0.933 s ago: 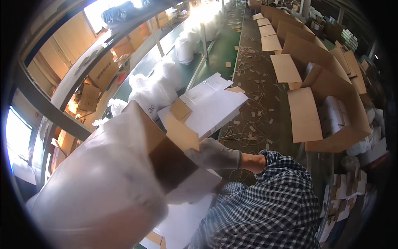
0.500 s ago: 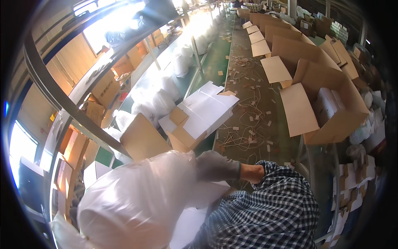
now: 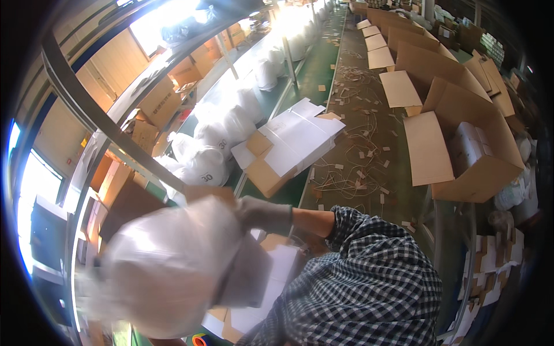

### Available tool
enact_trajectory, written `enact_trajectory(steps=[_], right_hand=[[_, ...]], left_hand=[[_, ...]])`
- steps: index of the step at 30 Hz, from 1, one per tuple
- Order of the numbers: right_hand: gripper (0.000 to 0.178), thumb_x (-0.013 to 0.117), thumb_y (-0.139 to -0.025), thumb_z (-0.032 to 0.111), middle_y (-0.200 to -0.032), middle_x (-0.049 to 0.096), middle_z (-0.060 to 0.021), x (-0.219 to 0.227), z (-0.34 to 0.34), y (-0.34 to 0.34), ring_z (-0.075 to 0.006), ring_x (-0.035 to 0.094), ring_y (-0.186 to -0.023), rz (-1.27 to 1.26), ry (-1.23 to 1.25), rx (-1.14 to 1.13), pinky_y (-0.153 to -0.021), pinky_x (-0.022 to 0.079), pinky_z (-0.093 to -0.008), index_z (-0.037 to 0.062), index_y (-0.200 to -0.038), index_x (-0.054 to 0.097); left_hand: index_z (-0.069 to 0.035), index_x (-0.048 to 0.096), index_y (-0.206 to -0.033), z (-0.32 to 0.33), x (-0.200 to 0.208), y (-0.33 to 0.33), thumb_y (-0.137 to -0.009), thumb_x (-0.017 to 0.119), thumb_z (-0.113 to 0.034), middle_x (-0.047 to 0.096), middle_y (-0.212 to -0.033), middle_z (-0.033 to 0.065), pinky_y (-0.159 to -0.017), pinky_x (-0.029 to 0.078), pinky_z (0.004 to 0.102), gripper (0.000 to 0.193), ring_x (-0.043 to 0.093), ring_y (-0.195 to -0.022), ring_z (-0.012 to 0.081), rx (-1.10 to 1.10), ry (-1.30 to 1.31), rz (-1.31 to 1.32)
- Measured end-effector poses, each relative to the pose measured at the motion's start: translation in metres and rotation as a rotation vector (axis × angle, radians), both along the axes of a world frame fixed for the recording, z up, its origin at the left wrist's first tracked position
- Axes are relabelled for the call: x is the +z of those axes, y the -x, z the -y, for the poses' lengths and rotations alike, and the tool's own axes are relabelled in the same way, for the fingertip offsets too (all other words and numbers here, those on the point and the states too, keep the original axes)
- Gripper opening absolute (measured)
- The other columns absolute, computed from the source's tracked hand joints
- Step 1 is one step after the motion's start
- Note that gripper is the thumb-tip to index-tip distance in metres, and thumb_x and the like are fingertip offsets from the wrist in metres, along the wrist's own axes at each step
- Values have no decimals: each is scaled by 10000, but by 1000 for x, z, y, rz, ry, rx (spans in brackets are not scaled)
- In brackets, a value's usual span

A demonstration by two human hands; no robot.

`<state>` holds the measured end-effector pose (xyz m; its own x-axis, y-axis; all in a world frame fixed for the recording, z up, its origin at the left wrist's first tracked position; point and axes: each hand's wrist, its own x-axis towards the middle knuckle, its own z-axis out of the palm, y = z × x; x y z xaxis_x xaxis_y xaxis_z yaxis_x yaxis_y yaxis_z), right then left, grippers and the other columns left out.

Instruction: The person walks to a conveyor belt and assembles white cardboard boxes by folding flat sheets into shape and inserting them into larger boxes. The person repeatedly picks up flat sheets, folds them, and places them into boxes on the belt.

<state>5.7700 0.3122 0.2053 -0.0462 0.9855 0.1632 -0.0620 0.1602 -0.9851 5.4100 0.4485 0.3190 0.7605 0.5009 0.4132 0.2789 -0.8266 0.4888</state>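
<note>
A large, full white plastic bag, smeared by motion, fills the lower left. My right hand, in a grey glove, is closed at the bag's upper right side, its fingertips partly hidden. Brown cardboard panels stand behind the bag, and a shaded grey-white box face shows below my right hand. Whether the bag is inside this box I cannot tell. Flat white-and-brown cartons lie beneath. My left hand is hidden; only a sliver of skin shows at the lower edge.
Stacked flat cartons lie ahead, beside a row of filled white bags. Cables with tags cover the brown belt. Open brown boxes line the right. A metal post slants at left; a coloured ring lies below.
The bag has shifted lower and left, with my right hand moving left alongside it. More of the shaded box face and the flat cartons beneath now shows. The view has turned slightly left.
</note>
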Motion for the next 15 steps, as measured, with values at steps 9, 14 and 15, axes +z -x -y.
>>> enact_trajectory(steps=[9,14,15], right_hand=[[459,644,-1038,409,-594,641,-96,-57,-27,29,-53,604,-603,271,5,-265,-531,512,-328,-18,-901,746],[367,552,-1083,247,-634,641,-150,-60,-21,32,-81,631,-645,405,-248,-354,-587,518,-366,-71,-962,691],[364,552,-1081,238,-637,647,-153,-60,-21,32,-85,633,-648,403,-283,-368,-588,518,-372,-76,-958,689]], left_hand=[[0,656,-1148,2,-4,-4,-778,773,-244,725,-981,95,-811,543,344,459,690,-888,227,183,-32,-24],[33,651,-1081,-1,15,-8,-691,613,-41,650,-1016,13,-862,485,268,399,587,-937,110,5,340,314],[20,652,-1077,-4,17,-10,-666,595,-19,639,-1008,8,-874,477,261,416,585,-940,110,-16,299,242]])
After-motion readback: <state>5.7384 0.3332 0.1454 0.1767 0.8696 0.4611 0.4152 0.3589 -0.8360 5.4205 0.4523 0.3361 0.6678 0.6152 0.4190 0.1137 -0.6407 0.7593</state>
